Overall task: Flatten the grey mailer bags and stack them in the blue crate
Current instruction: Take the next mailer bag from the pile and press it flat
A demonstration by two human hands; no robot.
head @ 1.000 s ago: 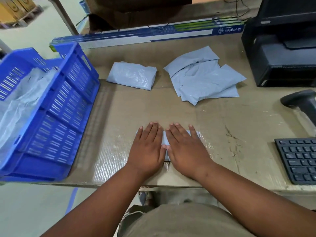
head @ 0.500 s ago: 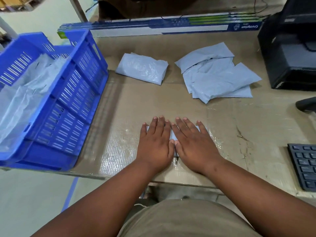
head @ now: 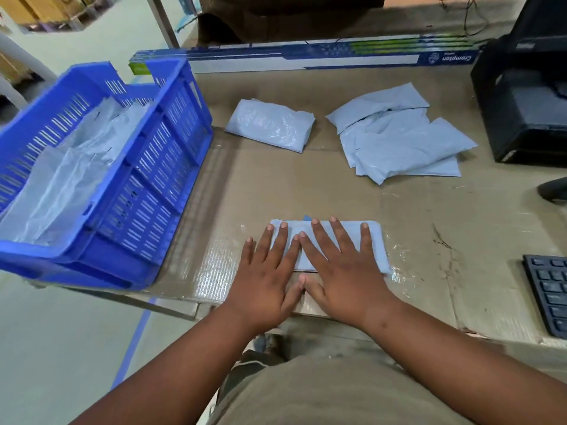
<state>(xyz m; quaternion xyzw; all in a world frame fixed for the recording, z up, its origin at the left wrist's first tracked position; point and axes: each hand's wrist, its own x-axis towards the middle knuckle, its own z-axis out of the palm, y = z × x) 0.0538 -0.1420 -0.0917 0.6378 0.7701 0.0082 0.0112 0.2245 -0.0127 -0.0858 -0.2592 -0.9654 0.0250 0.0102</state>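
Tabletop (head: 306, 191), cardboard-covered, one. Blue crate (head: 159, 154), one, at the left edge of the tabletop, slotted walls, tilted toward the viewer; inside it lie pale grey bags (head: 61, 179), their count not readable. Folded mailer bag (head: 372, 240), one, flat on the near centre of the tabletop under both hands. Left hand (head: 267, 280), one, palm down, grip spread flat with fingers apart, fingertips resting on the left part of the folded mailer bag. Right hand (head: 343, 271), one, palm down, grip spread flat, fingers fanned across the middle and right part of the same bag; the two thumbs touch at the near edge. Neither hand pinches anything; both press downward on the bag. Bundled mailer bag (head: 270, 125), one, crumpled and glossy, at the far centre, well apart from the hands and just right of the crate. Loose pile of mailer bags (head: 402, 142), one heap of several overlapping pieces, exact count not clear, at the far right. Long printed box (head: 306, 56), one, lying along the far edge. Black machine (head: 521, 111), one, far right corner. Keyboard (head: 549, 296), one, partly in view at the near right edge. Dark object (head: 553, 190), one, at the right edge between machine and keyboard, too cropped to name.
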